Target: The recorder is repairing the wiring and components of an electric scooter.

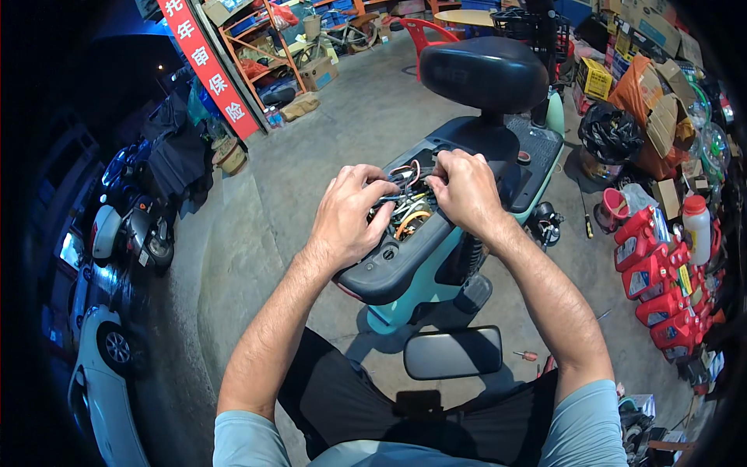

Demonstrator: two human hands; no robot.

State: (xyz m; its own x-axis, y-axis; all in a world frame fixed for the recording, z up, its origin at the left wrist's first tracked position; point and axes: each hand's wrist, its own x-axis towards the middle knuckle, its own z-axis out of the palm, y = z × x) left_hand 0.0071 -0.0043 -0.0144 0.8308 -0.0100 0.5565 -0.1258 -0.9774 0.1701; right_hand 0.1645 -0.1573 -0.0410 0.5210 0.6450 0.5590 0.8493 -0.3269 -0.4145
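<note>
A pale green electric scooter (412, 292) stands in front of me, its rear end toward me. In its black rear deck an open compartment shows a tangle of wires (410, 208) in black, yellow, white, orange and red. My left hand (350, 210) reaches in from the left, thumb and fingers curled round some wires. From the right, my right hand (468, 191) pinches a wire between thumb and forefinger; its fingertips are partly hidden. Just beyond the compartment rises the black saddle (486, 74). A keyhole lock (388, 254) sits in the deck near my left wrist.
On the floor by my legs lies a dark rectangular pad (454, 352). Two screwdrivers, one orange-handled (527, 356) and one yellow-and-black (589, 226), lie to the right. Red jugs (650, 280) and cartons crowd the right side. Shelves (261, 50) stand behind; vehicles are parked outside left.
</note>
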